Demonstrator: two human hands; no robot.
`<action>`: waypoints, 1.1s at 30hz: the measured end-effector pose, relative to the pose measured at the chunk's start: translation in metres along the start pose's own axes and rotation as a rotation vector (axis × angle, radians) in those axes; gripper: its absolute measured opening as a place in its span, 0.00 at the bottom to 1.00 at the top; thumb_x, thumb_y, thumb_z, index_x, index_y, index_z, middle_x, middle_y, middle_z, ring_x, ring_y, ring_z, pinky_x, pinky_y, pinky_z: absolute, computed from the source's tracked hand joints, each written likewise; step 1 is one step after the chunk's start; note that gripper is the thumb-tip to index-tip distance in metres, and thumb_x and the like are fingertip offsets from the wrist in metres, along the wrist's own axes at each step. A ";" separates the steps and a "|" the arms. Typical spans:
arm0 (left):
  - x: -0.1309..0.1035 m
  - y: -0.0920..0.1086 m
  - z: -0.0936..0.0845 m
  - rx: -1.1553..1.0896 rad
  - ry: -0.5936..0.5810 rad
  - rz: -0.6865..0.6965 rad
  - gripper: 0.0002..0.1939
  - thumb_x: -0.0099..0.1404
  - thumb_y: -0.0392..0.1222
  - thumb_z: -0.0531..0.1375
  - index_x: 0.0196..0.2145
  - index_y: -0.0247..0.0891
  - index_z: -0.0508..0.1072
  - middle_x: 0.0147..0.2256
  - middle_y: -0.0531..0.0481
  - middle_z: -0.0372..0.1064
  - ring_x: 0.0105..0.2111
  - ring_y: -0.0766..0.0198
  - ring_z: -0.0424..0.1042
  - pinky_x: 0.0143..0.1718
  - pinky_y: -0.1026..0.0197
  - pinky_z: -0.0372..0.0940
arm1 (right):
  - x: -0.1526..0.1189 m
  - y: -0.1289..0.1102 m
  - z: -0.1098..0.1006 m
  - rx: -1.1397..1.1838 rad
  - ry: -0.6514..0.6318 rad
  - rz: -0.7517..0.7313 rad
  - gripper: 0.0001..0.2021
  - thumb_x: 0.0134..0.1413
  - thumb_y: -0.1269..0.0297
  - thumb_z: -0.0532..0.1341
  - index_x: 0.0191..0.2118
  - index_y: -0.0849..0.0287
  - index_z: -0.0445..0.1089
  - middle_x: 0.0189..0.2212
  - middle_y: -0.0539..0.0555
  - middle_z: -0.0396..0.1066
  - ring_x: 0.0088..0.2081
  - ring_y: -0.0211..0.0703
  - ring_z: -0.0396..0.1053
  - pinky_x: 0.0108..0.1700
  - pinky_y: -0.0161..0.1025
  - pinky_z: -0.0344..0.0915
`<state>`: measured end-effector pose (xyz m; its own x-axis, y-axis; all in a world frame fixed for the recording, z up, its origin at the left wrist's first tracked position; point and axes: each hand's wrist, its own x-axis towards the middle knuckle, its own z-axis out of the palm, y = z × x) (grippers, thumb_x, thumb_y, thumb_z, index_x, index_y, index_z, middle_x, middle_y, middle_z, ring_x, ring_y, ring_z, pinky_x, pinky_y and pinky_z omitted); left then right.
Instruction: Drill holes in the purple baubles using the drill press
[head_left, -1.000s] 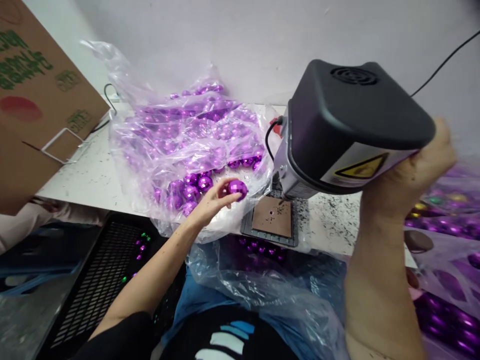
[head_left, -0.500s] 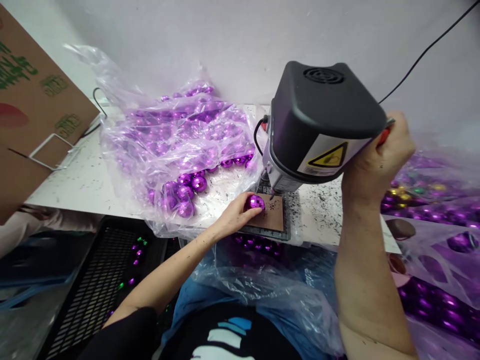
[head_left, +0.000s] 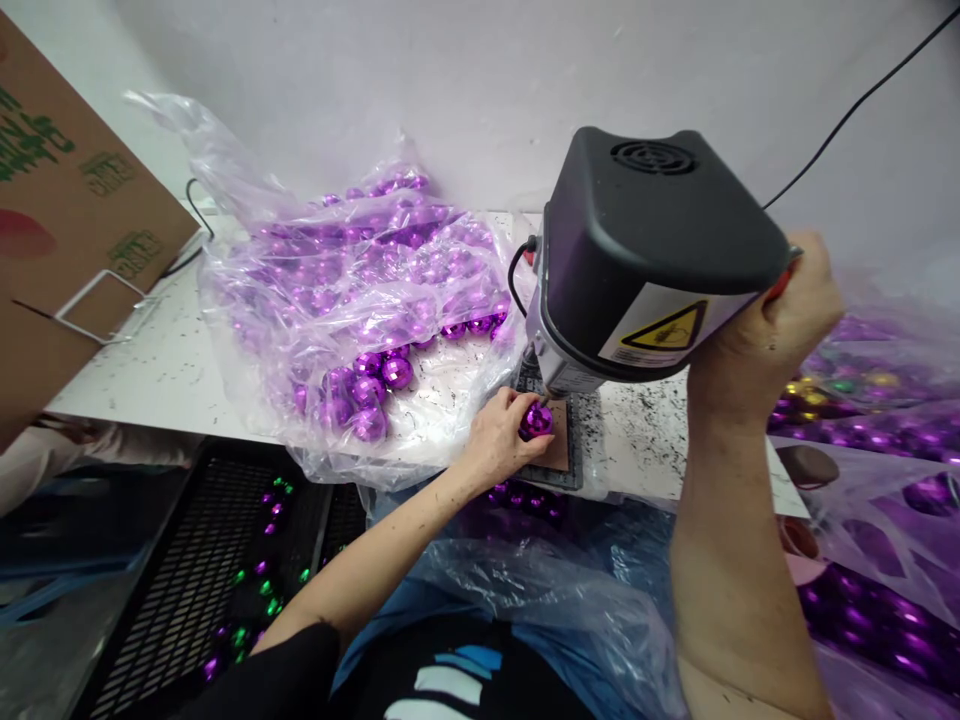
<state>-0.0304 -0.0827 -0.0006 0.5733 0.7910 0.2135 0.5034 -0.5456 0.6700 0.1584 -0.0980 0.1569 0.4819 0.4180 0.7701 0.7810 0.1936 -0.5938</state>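
The left hand (head_left: 501, 438) curls its fingers half-closed round the purple ball (head_left: 537, 422), seven o'clock from the black housing (head_left: 667, 215); the right hand (head_left: 799, 310) wraps the red lever (head_left: 780, 284). Best held square, fingertips clear of the bit (head_left: 546, 399).

From here I count one black-topped machine (head_left: 660, 230), one brown board (head_left: 558, 450), one purple ball (head_left: 537, 421) at it, and one cardboard box (head_left: 75, 210); the bagged purple balls (head_left: 398, 372) are too many to count.
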 end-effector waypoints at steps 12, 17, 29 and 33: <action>0.001 -0.010 0.020 -0.027 0.088 0.087 0.20 0.63 0.45 0.64 0.50 0.38 0.66 0.46 0.45 0.69 0.51 0.54 0.66 0.62 0.47 0.52 | 0.001 -0.006 -0.001 0.035 0.018 0.023 0.32 0.56 0.33 0.48 0.27 0.64 0.52 0.23 0.46 0.45 0.28 0.23 0.44 0.31 0.29 0.44; 0.001 -0.008 0.019 -0.031 0.082 0.090 0.18 0.64 0.45 0.63 0.49 0.39 0.65 0.46 0.46 0.69 0.50 0.54 0.66 0.62 0.46 0.51 | -0.013 -0.015 -0.011 -0.062 0.071 -0.034 0.29 0.62 0.41 0.50 0.29 0.68 0.61 0.22 0.47 0.50 0.26 0.22 0.47 0.31 0.27 0.47; 0.001 -0.005 0.016 -0.036 0.029 0.058 0.15 0.64 0.45 0.63 0.47 0.41 0.65 0.44 0.46 0.69 0.50 0.53 0.66 0.62 0.45 0.51 | -0.095 -0.005 -0.031 -0.031 0.155 -0.170 0.07 0.54 0.65 0.60 0.33 0.63 0.72 0.21 0.49 0.63 0.22 0.27 0.60 0.25 0.30 0.53; 0.001 -0.004 0.015 -0.041 0.035 0.064 0.15 0.64 0.45 0.63 0.46 0.41 0.65 0.45 0.47 0.69 0.50 0.53 0.66 0.61 0.45 0.52 | -0.099 -0.006 -0.028 -0.042 0.145 -0.114 0.07 0.56 0.64 0.58 0.33 0.59 0.71 0.23 0.50 0.64 0.24 0.32 0.64 0.27 0.34 0.58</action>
<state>-0.0225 -0.0835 -0.0139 0.5806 0.7642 0.2808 0.4389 -0.5842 0.6827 0.1172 -0.1654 0.0906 0.4390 0.2623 0.8593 0.8483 0.1942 -0.4926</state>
